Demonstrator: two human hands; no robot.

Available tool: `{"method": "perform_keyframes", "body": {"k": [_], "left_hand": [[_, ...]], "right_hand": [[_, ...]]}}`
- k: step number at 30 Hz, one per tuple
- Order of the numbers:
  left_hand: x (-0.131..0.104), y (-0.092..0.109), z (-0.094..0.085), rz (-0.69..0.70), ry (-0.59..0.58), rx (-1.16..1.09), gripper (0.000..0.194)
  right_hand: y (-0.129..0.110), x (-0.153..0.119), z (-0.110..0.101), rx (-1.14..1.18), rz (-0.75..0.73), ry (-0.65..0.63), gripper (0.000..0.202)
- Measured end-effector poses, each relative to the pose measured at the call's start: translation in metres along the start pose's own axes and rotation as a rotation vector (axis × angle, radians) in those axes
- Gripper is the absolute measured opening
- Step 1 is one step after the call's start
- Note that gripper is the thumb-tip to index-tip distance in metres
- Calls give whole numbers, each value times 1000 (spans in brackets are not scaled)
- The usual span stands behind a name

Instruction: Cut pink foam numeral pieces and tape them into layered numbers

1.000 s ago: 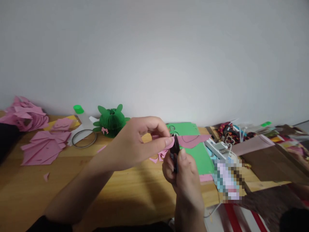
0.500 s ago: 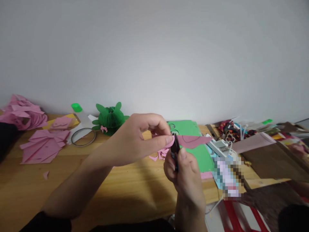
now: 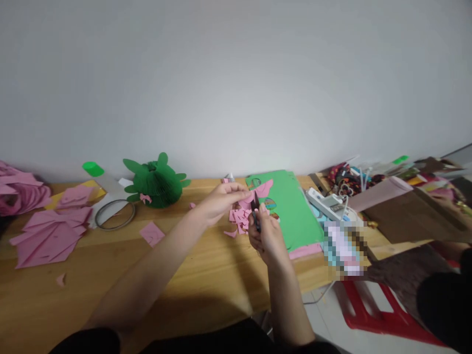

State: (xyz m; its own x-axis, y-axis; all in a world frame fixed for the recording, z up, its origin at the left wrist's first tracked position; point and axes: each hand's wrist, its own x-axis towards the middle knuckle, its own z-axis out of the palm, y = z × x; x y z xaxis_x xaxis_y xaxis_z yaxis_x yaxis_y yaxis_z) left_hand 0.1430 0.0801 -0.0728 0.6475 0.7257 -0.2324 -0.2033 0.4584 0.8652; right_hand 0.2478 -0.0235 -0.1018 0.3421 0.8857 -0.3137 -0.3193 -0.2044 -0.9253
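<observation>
Between thumb and fingers, my left hand (image 3: 224,200) pinches a small piece of pink paper (image 3: 264,189) with a curved edge. My right hand (image 3: 266,231) is closed round dark-handled scissors (image 3: 256,202), whose blades meet the pink paper beside my left fingertips. Beneath the hands, several pink scraps (image 3: 240,216) lie in a pile on the wooden table (image 3: 191,275). Green sheets (image 3: 295,211) lie just to the right, with small cut-out pieces on them and a pink sheet (image 3: 306,250) showing under their near edge.
A green paper figure (image 3: 158,182) with a pink bow stands back left. Near it are a tape roll (image 3: 115,215), a green-capped bottle (image 3: 101,177) and folded pink paper (image 3: 53,231). At right are a white power strip (image 3: 328,204), brown paper (image 3: 401,216) and a red stool (image 3: 391,319).
Both hands have moved away from the camera, towards the wall, with the paper and scissors. The view has shifted slightly, uncovering the scrap pile and a pink square on the table.
</observation>
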Motion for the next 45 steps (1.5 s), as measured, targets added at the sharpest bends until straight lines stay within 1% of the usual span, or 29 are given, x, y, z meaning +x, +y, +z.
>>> {"method": "perform_keyframes", "body": {"k": [3, 5, 7, 11, 13, 15, 18, 20, 22, 24, 25, 28, 29, 31, 33, 34, 35, 38, 39, 40, 42, 43, 45], "left_hand": [[19, -28, -4, -76, 10, -50, 17], [25, -40, -6, -115, -6, -63, 13], [27, -47, -8, -145, -27, -56, 12], [29, -53, -9, -166, -44, 5, 20], [31, -56, -10, -158, -28, 59, 24], [35, -60, -11, -132, 14, 129, 28], [43, -66, -14, -58, 92, 236, 30], [46, -66, -16, 11, 144, 285, 27], [46, -60, -17, 81, 185, 306, 20], [41, -46, -15, 133, 188, 304, 17], [36, -37, -14, 147, 168, 299, 19], [15, -5, -9, 159, 56, 291, 38], [7, 5, -8, 168, 23, 301, 39], [-9, 22, -8, 190, -18, 334, 31], [-24, 34, -10, 210, -41, 375, 26], [-30, 38, -12, 232, -36, 394, 23], [-36, 41, -14, 266, -3, 396, 20], [-47, 43, -18, 369, 165, 313, 13], [-49, 43, -18, 383, 213, 262, 12], [-51, 42, -17, 384, 246, 205, 11], [-54, 41, -13, 374, 273, 77, 12], [-56, 41, -10, 373, 270, 11, 13], [-60, 41, -3, 366, 235, -105, 16]], "right_hand": [[16, 9, -11, 9, 1, 86, 60], [22, 10, -14, 20, -21, 135, 58], [26, 11, -16, 30, -48, 178, 55], [30, 18, -17, 55, -110, 258, 48], [31, 22, -19, 68, -141, 300, 46], [30, 24, -19, 84, -171, 335, 45], [24, 20, -18, 106, -210, 362, 43], [18, 14, -16, 113, -224, 350, 44], [13, 7, -15, 112, -231, 316, 44], [8, -1, -16, 102, -228, 258, 45], [5, -4, -17, 92, -222, 221, 45], [-4, -12, -21, 44, -199, 91, 42], [-8, -13, -22, 14, -204, 41, 40], [-16, -15, -23, -48, -236, -46, 35], [-24, -15, -20, -91, -284, -77, 32], [-27, -15, -18, -86, -316, -47, 31], [-30, -16, -15, -63, -360, 16, 31], [-32, -24, -6, 58, -526, 232, 29], [-30, -27, -4, 78, -562, 237, 29], [-28, -30, -2, 72, -580, 192, 28], [-22, -35, 3, -34, -581, 3, 32], [-20, -36, 5, -96, -568, -69, 33], [-18, -36, 11, -169, -554, -134, 37]]}}
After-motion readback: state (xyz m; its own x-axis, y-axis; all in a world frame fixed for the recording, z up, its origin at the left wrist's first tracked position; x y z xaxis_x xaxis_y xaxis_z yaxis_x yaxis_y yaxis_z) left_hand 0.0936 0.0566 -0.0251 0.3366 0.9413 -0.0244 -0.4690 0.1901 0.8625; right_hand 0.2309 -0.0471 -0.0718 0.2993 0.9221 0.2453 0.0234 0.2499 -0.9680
